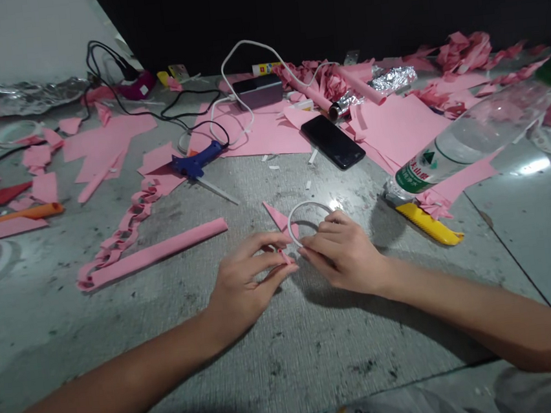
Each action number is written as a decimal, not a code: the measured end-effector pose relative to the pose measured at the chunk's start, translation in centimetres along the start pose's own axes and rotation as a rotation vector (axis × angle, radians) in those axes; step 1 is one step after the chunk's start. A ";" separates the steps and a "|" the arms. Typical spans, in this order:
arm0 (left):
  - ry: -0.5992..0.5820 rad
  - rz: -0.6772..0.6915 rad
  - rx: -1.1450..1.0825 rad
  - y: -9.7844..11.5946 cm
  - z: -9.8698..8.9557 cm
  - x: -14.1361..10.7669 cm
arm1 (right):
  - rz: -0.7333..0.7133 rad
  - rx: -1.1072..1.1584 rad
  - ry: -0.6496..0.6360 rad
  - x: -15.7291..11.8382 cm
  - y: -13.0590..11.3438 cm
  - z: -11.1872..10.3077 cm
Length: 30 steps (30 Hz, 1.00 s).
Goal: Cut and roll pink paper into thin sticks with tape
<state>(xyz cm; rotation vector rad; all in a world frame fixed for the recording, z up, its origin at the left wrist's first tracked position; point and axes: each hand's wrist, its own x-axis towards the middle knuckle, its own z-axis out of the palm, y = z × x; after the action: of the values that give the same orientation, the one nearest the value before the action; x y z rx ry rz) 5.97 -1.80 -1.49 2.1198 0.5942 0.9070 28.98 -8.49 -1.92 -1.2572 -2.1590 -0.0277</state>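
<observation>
My left hand (pixel 243 274) pinches a small rolled strip of pink paper (pixel 285 257) between thumb and fingers. My right hand (pixel 345 252) is closed on a narrow white roll of tape (pixel 308 203), which stands up as a ring. The fingertips of both hands almost meet at the roll's lower left side. Just behind them, a pointed scrap of pink paper (pixel 275 215) shows, partly covered by the fingers and the roll. Left of my left hand lie a pink paper tube (pixel 160 250) and a pink paper chain (pixel 129 228).
A blue glue gun (pixel 199 160) with a cord lies beyond the chain. Further back are a black phone (pixel 332 141), a power bank (pixel 258 91) and pink sheets (pixel 397 128). At right, a tilted plastic bottle (pixel 464 136) lies near a yellow cutter (pixel 429 224).
</observation>
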 end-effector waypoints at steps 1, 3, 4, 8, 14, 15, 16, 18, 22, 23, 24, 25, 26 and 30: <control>-0.004 -0.013 -0.004 0.0 0.0 0.0 | -0.004 -0.001 -0.002 0.0 0.0 0.0; -0.010 -0.041 -0.015 0.2 -0.1 0.1 | -0.007 -0.002 -0.004 0.1 -0.1 -0.1; -0.013 -0.053 -0.025 0.2 -0.1 0.2 | -0.010 -0.003 0.000 0.2 -0.1 -0.1; -0.014 -0.086 -0.076 0.5 -0.1 0.5 | -0.039 -0.009 0.007 0.2 -0.1 -0.1; -0.004 -0.251 -0.228 0.3 0.0 0.5 | -0.098 -0.042 -0.013 0.1 -0.3 -0.2; -0.009 -0.283 -0.259 0.3 0.0 0.5 | -0.111 -0.055 -0.009 0.1 -0.4 -0.3; -0.012 -0.308 -0.287 0.2 0.0 0.6 | -0.122 -0.068 -0.001 0.1 -0.4 -0.3; -0.013 -0.337 -0.337 0.2 0.0 0.6 | -0.142 -0.078 0.018 0.0 -0.4 -0.3; -0.004 -0.364 -0.383 0.6 -0.1 0.7 | -0.167 -0.040 0.041 -0.1 -0.4 -0.2; -0.003 -0.369 -0.383 0.7 -0.1 0.7 | -0.173 -0.034 0.054 -0.1 -0.5 -0.2; -0.003 -0.373 -0.384 0.8 -0.2 0.7 | -0.179 -0.031 0.069 -0.1 -0.5 -0.3; -0.004 -0.379 -0.387 0.8 -0.2 0.7 | -0.190 -0.030 0.086 -0.1 -0.7 -0.4; -0.001 -0.389 -0.393 0.7 -0.3 0.8 | -0.200 -0.028 0.101 -0.2 -0.8 -0.6; 0.085 -0.477 -0.416 -0.4 -0.9 1.6 | -0.145 -0.001 0.208 -0.2 -0.4 -1.2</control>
<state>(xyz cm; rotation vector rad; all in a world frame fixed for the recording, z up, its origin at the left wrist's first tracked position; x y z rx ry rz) 6.27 -0.08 -0.72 1.4868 0.8287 0.7682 29.33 -9.22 -0.95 -1.0475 -2.0639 -0.2111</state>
